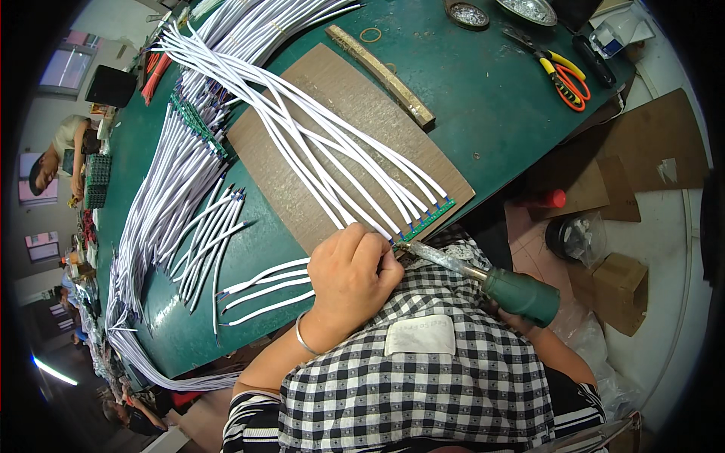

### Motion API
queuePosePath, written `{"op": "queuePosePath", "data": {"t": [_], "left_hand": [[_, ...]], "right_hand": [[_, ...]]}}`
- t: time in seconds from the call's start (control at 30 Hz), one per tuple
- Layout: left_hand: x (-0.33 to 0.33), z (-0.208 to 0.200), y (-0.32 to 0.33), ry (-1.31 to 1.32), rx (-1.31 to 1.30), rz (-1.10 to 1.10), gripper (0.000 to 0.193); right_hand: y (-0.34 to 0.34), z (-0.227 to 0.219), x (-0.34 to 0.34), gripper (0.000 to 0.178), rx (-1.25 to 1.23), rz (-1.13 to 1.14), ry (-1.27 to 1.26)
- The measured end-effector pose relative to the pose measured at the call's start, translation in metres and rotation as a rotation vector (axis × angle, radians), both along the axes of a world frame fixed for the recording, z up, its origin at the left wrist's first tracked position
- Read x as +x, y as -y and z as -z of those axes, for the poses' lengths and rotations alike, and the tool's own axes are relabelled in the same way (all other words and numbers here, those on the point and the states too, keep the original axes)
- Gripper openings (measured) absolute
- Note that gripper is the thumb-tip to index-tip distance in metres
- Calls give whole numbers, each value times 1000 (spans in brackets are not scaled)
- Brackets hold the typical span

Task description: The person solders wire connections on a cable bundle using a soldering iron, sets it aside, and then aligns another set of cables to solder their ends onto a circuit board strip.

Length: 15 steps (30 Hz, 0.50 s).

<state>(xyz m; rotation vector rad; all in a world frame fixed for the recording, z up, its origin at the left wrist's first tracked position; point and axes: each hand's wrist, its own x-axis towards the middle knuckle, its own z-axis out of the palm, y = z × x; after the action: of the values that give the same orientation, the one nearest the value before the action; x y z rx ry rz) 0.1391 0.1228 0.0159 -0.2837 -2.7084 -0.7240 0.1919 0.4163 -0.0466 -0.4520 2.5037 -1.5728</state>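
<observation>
My left hand [349, 273] rests at the near edge of a brown board [317, 98], fingers curled and pressing on the white cables [332, 151] where they meet a narrow green circuit strip [430, 219]. My right hand [521, 321] is mostly hidden under a green-handled soldering iron [521, 294] that it grips. The iron's metal tip [415, 248] lies next to the strip's near end, close to my left fingertips. A bracelet [302, 336] circles my left wrist.
Bundles of white cables [166, 196] and green strips [192, 121] cover the green table [483, 98] on the left. A wooden stick [381, 72], orange-handled cutters [566, 79] and metal dishes [468, 13] lie farther back. Cardboard boxes [623, 291] stand on the floor to the right. Another person [60, 158] works at far left.
</observation>
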Motion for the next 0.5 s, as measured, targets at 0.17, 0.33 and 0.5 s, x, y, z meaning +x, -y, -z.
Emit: {"op": "queuePosePath", "data": {"t": [0.17, 0.33, 0.5], "left_hand": [[0, 0, 1, -8, 4, 6, 16], [0, 0, 1, -3, 9, 7, 15], [-1, -1, 0, -6, -1, 9, 16]], "right_hand": [[2, -10, -6, 31, -137, 22, 211], [7, -39, -11, 39, -515, 77, 418], [11, -48, -15, 40, -511, 114, 533]]}}
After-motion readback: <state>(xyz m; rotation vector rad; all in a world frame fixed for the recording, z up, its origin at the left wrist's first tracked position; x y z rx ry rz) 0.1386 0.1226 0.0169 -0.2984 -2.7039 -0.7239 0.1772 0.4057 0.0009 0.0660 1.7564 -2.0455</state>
